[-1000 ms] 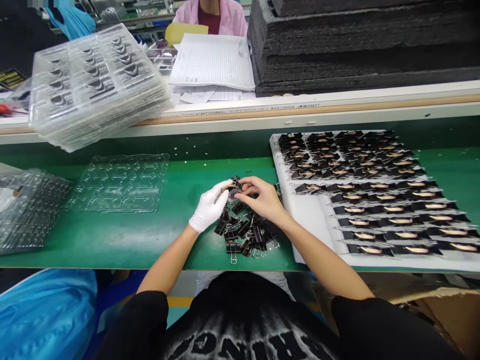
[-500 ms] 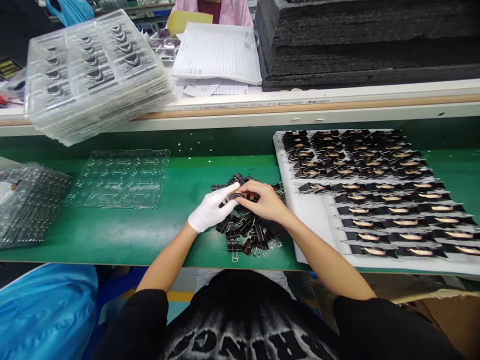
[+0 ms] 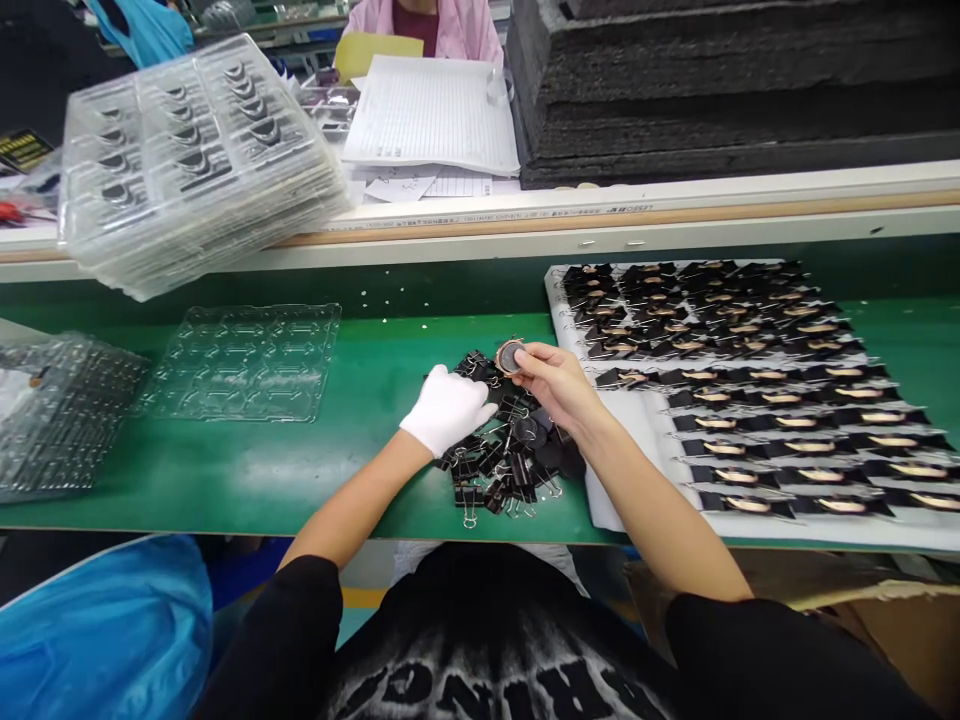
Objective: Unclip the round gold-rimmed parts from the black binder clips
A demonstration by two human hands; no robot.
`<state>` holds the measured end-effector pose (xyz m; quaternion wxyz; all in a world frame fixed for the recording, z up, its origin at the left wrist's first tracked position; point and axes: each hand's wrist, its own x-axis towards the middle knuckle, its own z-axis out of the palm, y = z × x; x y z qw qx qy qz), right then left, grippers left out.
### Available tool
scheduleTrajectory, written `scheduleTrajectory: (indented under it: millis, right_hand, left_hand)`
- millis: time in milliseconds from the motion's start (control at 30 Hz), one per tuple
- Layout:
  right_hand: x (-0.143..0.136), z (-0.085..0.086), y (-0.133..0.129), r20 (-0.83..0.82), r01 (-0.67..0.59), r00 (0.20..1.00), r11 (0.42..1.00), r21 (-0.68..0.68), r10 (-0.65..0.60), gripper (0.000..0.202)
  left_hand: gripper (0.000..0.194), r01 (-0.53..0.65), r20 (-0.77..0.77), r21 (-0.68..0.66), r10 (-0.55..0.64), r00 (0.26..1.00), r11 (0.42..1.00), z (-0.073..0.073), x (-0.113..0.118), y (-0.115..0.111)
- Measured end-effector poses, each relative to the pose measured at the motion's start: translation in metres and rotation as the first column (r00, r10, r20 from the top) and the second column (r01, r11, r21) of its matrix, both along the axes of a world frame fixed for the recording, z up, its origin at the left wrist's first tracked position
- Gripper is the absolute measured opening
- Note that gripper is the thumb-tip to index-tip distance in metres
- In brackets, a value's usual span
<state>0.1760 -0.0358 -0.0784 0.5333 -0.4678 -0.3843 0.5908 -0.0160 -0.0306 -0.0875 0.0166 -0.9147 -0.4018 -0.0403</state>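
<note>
My right hand [image 3: 559,385] pinches a round disc [image 3: 510,356] with a dark grey face and a copper-coloured rim, held up over the pile's far side. In a white glove, my left hand [image 3: 446,410] is at the left edge of a heap of black binder clips [image 3: 469,465]. Its fingers curl downward and the thumb points right; whatever they may hold is hidden. Several dark round discs [image 3: 529,432] lie among the clips, partly under my right hand. Right of the heap, a white foam tray [image 3: 634,440] carries rows of binder clips clamped on pale-edged pieces [image 3: 724,422].
An unfilled clear plastic tray [image 3: 240,365] lies on the green table [image 3: 300,470]. Stacked clear trays [image 3: 60,415] stand at far left; another stack [image 3: 195,160] overhangs the shelf [image 3: 450,220]. Black foam sheets [image 3: 720,110] and papers [image 3: 435,115] are behind; a person in pink [image 3: 469,30] sits beyond.
My hands have come apart. The right one has lifted the disc away to the upper right, turning its face into view. The left has dropped slightly toward the clips, fingers now curled.
</note>
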Motion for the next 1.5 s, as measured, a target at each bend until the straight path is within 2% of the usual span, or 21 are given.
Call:
scheduleTrajectory:
  millis: [100, 167, 200, 233, 300, 367, 400, 467, 533, 633, 700, 767, 833, 933, 1067, 1133, 1200, 1300, 1367, 1433, 1500]
  right_hand:
    - [0.005, 0.001, 0.003, -0.044, 0.009, 0.999, 0.999, -0.038, -0.011, 0.046]
    - [0.008, 0.001, 0.004, -0.058, -0.019, 0.998, 0.999, -0.048, 0.016, 0.047]
    - [0.010, 0.001, 0.004, -0.062, -0.047, 0.997, 0.998, -0.046, 0.044, 0.046]
    - [0.010, 0.001, 0.004, -0.063, -0.080, 0.995, 0.996, -0.038, 0.078, 0.045]
    - [0.009, 0.000, 0.002, -0.051, -0.137, 0.989, 0.991, 0.004, 0.137, 0.041]
    - [0.005, -0.001, -0.001, -0.016, -0.185, 0.982, 0.981, 0.060, 0.187, 0.037]
    - [0.002, -0.002, -0.003, 0.003, -0.213, 0.977, 0.973, 0.082, 0.214, 0.035]
    - [-0.003, -0.004, -0.007, 0.033, -0.262, 0.965, 0.959, 0.107, 0.260, 0.033]
    - [-0.005, -0.005, -0.010, 0.054, -0.282, 0.959, 0.953, 0.111, 0.278, 0.033]
    - [-0.005, -0.003, -0.012, 0.084, -0.310, 0.950, 0.943, 0.120, 0.302, 0.032]
    - [-0.003, -0.001, -0.012, 0.110, -0.362, 0.930, 0.923, 0.128, 0.350, 0.031]
    - [-0.002, 0.001, -0.013, 0.131, -0.407, 0.911, 0.904, 0.131, 0.391, 0.031]
    - [-0.001, 0.003, -0.014, 0.145, -0.450, 0.890, 0.884, 0.125, 0.432, 0.031]
    - [0.000, 0.005, -0.015, 0.155, -0.515, 0.854, 0.849, 0.120, 0.497, 0.031]
    - [0.004, 0.005, -0.015, 0.146, -0.552, 0.832, 0.825, 0.117, 0.536, 0.028]
    - [0.005, 0.004, -0.015, 0.139, -0.565, 0.824, 0.817, 0.119, 0.549, 0.027]
    - [0.004, 0.004, -0.015, 0.112, -0.535, 0.845, 0.833, 0.140, 0.523, 0.024]
    - [-0.002, 0.002, -0.014, -0.015, -0.338, 0.938, 0.927, 0.164, 0.345, 0.021]
    - [-0.007, 0.001, -0.013, -0.129, -0.169, 0.975, 0.979, 0.115, 0.183, 0.024]
    - [-0.012, -0.001, -0.012, -0.203, -0.055, 0.977, 0.998, 0.039, 0.062, 0.028]
    - [-0.016, -0.003, -0.011, -0.231, 0.001, 0.973, 1.000, -0.008, -0.003, 0.031]
  left_hand:
    - [0.036, 0.071, 0.065, -0.091, -0.065, 0.996, 0.993, 0.001, 0.000, 0.002]
    - [0.044, 0.036, 0.225, -0.149, -0.001, 0.974, 0.988, 0.002, -0.007, 0.003]
    - [0.047, -0.018, 0.329, -0.188, 0.080, 0.941, 0.982, 0.003, -0.010, 0.003]
    - [0.048, -0.080, 0.437, -0.243, 0.182, 0.881, 0.967, 0.003, -0.014, 0.003]
    - [0.045, -0.143, 0.618, -0.410, 0.390, 0.683, 0.901, 0.001, -0.018, 0.001]
    - [0.040, -0.091, 0.699, -0.573, 0.544, 0.465, 0.814, -0.001, -0.018, -0.002]
    - [0.039, -0.042, 0.711, -0.623, 0.588, 0.385, 0.781, -0.003, -0.016, -0.004]
    - [0.037, 0.028, 0.726, -0.654, 0.617, 0.302, 0.756, -0.005, -0.013, -0.007]
    - [0.037, 0.029, 0.752, -0.610, 0.566, 0.338, 0.792, -0.007, -0.012, -0.010]
    - [0.038, -0.155, 0.727, -0.419, 0.433, 0.532, 0.895, -0.005, -0.016, -0.011]
    - [0.038, -0.256, 0.643, -0.329, 0.414, 0.644, 0.909, -0.002, -0.021, -0.010]
    - [0.037, -0.239, 0.559, -0.343, 0.402, 0.725, 0.908, 0.002, -0.026, -0.009]
    - [0.038, -0.168, 0.505, -0.372, 0.351, 0.789, 0.913, 0.006, -0.030, -0.008]
    - [0.045, -0.076, 0.467, -0.446, 0.304, 0.830, 0.892, 0.010, -0.036, -0.008]
    - [0.049, 0.001, 0.453, -0.591, 0.330, 0.828, 0.807, 0.012, -0.038, -0.007]
    - [0.047, 0.036, 0.478, -0.638, 0.360, 0.801, 0.769, 0.013, -0.038, -0.006]
    - [0.042, 0.061, 0.526, -0.662, 0.405, 0.748, 0.747, 0.013, -0.037, -0.006]
    - [0.034, 0.068, 0.602, -0.664, 0.479, 0.639, 0.745, 0.013, -0.036, -0.007]
    - [0.031, 0.075, 0.639, -0.666, 0.515, 0.571, 0.742, 0.011, -0.035, -0.007]
    - [0.031, 0.087, 0.671, -0.667, 0.545, 0.503, 0.740, 0.009, -0.033, -0.007]
    - [0.030, 0.083, 0.703, -0.658, 0.571, 0.425, 0.748, 0.006, -0.030, -0.007]
